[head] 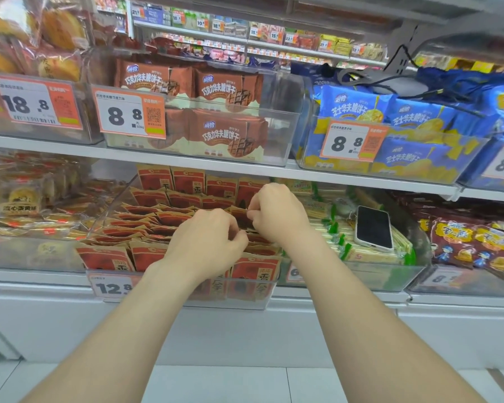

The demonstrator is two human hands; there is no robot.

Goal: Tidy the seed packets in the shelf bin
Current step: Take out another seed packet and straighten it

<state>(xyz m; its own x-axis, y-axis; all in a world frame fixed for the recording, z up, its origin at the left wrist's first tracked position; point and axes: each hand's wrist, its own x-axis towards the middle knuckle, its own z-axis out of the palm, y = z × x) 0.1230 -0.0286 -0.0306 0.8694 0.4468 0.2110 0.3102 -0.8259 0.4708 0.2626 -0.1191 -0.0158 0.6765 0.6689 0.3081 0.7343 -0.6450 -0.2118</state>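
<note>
On the lower shelf, both hands reach into the clear bin (106, 212) of red seed packets (146, 225).
The left hand (207, 242) and right hand (277, 213), close together, each pinch packet tops with curled fingers mid-bin.

The clear bin (108, 210) opens only at its top, a slot under the upper shelf (216, 167); the left hand (207, 237) and right hand (277, 213), both pinching seed packets (146, 225), crowd its right half, close together; the left half above the packets is free. Packets stand tight, row against row; a phone (374, 228) lies across the neighbouring bin's goods on the right.
</note>
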